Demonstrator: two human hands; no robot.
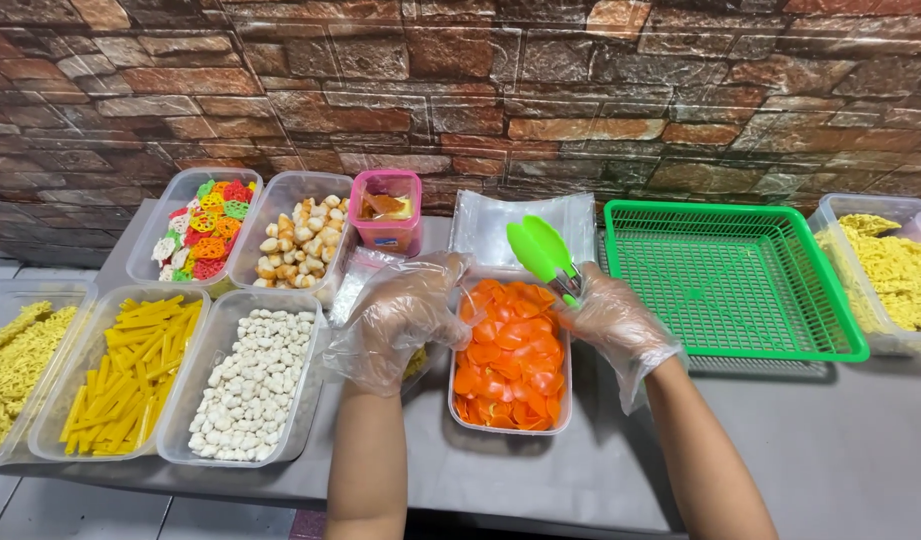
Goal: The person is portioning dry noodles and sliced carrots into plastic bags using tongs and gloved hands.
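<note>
Both my hands wear loose clear plastic gloves. My right hand [608, 318] grips bright green plastic tongs [542, 252], which point up and away over the far end of a clear tub of orange round crackers [510, 360]. My left hand [405, 312] hovers at the tub's left rim with fingers curled; I cannot tell whether it holds anything. It covers another container beneath it. A stack of clear plastic bags [480, 225] lies just behind the orange tub.
Left of my hands stand clear tubs of white pellets [252, 385], yellow sticks [130, 372], yellow noodle crackers [10, 365], coloured wheel crackers [202, 232] and beige puffs [302, 238], plus a pink tub [385, 212]. An empty green basket [735, 275] and another yellow-cracker tub [885, 268] stand right. Brick wall behind.
</note>
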